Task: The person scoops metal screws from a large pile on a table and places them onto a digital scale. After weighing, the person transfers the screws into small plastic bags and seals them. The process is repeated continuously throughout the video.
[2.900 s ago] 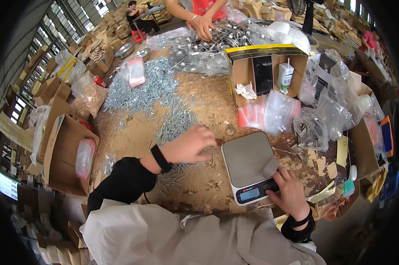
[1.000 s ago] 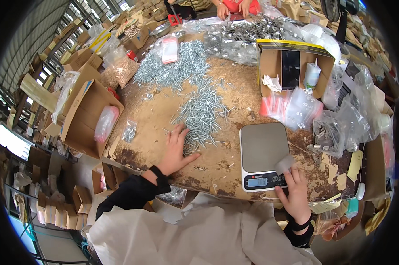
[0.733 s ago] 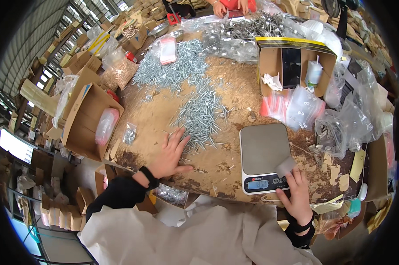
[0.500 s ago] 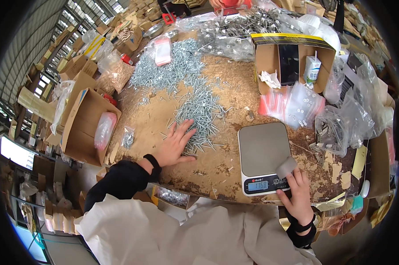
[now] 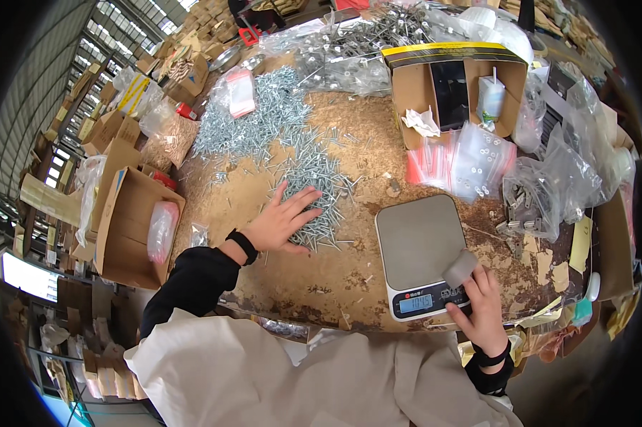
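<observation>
My left hand (image 5: 284,219) lies palm down with its fingers spread, the fingertips over the edge of a loose pile of silver screws (image 5: 319,186). Beyond it a larger heap of screws (image 5: 264,121) covers the left part of the wooden table. At the front right corner of a white digital scale (image 5: 422,245), my right hand (image 5: 483,306) has its fingers closed on a small grey piece (image 5: 460,268), whose kind I cannot make out. The thumb rests near the scale's buttons. Nothing lies on the grey weighing plate, and the display is lit.
Red-edged zip bags (image 5: 470,164) lie behind the scale, before a cardboard box (image 5: 481,85) holding a drink carton. Clear plastic bags (image 5: 570,171) with metal parts crowd the right side. An open cardboard box (image 5: 125,231) stands at the left edge, holding a plastic packet (image 5: 163,231).
My view has shifted slightly. My left hand has spread its fingers further over the near edge of the screw pile. My right hand still holds the grey piece; the scale's reading differs.
</observation>
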The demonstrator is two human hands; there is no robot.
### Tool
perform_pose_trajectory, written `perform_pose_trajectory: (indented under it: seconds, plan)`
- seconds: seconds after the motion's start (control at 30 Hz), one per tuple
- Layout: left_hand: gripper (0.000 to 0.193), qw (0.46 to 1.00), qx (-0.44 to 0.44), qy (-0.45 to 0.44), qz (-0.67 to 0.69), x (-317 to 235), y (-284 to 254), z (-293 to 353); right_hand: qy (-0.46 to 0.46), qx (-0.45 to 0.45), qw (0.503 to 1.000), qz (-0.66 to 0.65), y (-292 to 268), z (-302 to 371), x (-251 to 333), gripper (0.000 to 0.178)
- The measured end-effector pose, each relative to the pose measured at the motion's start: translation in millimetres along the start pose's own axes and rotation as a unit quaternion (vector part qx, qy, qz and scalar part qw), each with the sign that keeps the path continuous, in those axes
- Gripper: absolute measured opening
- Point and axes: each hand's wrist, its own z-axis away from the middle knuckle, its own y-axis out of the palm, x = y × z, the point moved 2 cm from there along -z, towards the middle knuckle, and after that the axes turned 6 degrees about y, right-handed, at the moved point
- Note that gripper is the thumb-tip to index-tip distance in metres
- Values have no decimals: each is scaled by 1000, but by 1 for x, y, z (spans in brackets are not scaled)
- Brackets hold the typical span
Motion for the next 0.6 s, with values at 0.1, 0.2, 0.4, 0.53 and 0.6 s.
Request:
perform_pose_trajectory:
  seconds: [0.1, 0.2, 0.4, 0.53, 0.6]
  plan:
    - [85, 997, 3, 4, 71, -20, -26, -15, -5, -8, 1000, 13, 1, 1, -1, 54]
    - [83, 997, -10, 64, 30, -44, -9, -25, 32, 17, 999, -26, 4, 2, -2, 56]
    - [82, 991, 63, 110, 47, -54, 2, -33, 39, 9, 999, -20, 3, 0, 0, 53]
    - [83, 994, 57, 95, -7, -33, 0, -30, 24, -6, 1000, 2, 5, 1, -1, 53]
    - [83, 993, 53, 91, -46, -30, -4, -27, 21, -2, 1000, -5, 3, -2, 2, 54]
